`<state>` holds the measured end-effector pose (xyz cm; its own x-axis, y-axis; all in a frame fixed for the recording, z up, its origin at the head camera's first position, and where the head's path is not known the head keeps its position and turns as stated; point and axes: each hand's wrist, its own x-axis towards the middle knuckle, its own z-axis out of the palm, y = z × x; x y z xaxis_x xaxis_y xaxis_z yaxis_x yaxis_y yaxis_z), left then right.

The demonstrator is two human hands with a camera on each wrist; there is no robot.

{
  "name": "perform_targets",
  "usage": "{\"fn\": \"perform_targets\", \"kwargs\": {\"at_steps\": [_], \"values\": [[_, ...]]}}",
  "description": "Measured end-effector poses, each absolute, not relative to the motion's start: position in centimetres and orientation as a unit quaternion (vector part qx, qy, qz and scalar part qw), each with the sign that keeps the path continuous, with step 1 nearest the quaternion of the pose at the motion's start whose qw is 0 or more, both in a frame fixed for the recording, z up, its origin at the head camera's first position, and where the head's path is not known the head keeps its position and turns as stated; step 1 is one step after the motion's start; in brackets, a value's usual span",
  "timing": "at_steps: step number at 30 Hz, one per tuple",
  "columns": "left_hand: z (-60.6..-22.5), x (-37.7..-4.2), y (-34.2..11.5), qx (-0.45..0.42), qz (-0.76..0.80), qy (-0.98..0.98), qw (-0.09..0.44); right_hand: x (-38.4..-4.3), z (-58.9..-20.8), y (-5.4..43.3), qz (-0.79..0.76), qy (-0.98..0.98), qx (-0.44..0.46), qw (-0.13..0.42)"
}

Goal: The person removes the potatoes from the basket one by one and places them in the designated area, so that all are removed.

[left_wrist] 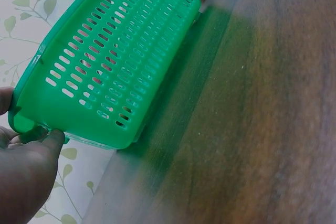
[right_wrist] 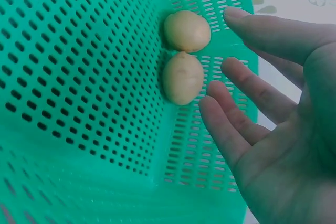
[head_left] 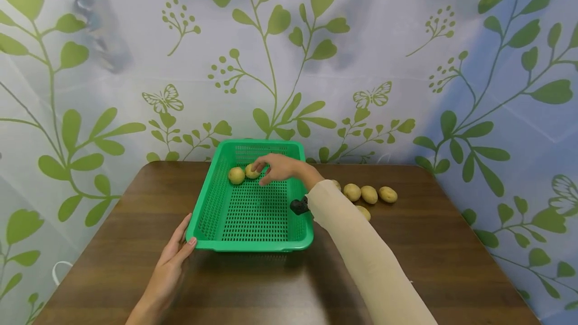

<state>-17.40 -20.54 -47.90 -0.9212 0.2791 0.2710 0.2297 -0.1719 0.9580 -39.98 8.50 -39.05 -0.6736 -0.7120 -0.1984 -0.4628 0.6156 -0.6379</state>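
A green perforated plastic basket stands on the table. My left hand holds its near left corner, with the thumb on the rim and the fingers around the outside; the left wrist view shows the same hand at the basket's edge. Inside, towards the far left, two potatoes lie side by side, touching in the right wrist view. Over the basket hovers my right hand, its fingers spread and nothing held. Its fingertips are close to the nearer potato, and they partly cover the second potato in the head view.
Several loose potatoes lie on the brown wooden table right of the basket, some partly behind the right sleeve. A leaf-patterned curtain hangs behind the table. A small black device sits at the right wrist.
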Motion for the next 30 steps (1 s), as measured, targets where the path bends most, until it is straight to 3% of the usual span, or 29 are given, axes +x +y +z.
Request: {"fn": "perform_targets", "kwargs": {"at_steps": [9,19,30], "values": [[-48.0,-17.2,-20.6,0.192,0.743,0.641,0.022,-40.5,-40.9,7.6,-0.301,0.876,-0.303,0.222],[-48.1,-17.5,-20.4,0.192,0.744,0.639,0.020,-41.8,-42.4,6.5,-0.295,0.896,-0.284,0.171],[-48.0,-17.6,-20.4,0.193,0.743,0.641,0.019,-42.4,-42.9,6.1,-0.276,0.884,-0.300,0.228]]}}
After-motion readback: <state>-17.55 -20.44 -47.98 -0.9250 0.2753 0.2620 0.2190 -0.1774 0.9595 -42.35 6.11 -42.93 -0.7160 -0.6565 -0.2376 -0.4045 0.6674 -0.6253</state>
